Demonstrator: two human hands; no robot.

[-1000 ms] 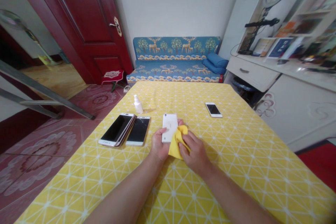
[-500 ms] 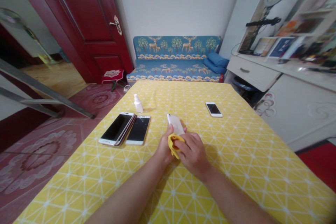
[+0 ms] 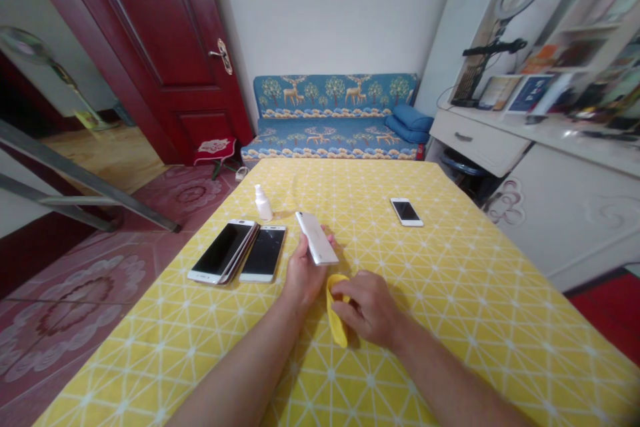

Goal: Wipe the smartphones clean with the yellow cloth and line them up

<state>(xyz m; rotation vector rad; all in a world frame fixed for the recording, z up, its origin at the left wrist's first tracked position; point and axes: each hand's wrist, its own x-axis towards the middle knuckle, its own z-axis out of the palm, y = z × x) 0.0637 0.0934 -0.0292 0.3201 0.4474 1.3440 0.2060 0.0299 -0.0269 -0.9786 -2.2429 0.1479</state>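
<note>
Above patterned tablecloth (image 3: 380, 240): 2 hands (image 3: 335, 290) grasping slim white phone (image 3: 317, 240), crumpled yellow cloth (image 3: 337, 320).

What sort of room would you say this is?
Probably a living room in a home: a blue deer-patterned sofa, a dark red panelled wooden door and a yellow patterned tablecloth suggest it.

Held phone (image 3: 317, 239): one
Phone stack (image 3: 223, 252): one pile, at least two phones, exact number unclear
Loose phones on the table (image 3: 320, 397): two, a cracked phone (image 3: 263, 255) beside the pile and a small phone (image 3: 407, 212) apart
Hands: two, left hand (image 3: 304, 275) and right hand (image 3: 370, 307)
Yellow cloth (image 3: 337, 312): one
White bottle (image 3: 263, 205): one
Sofa (image 3: 330, 132): one
Blue cushions (image 3: 410, 121): two
Door (image 3: 150, 20): one
</note>
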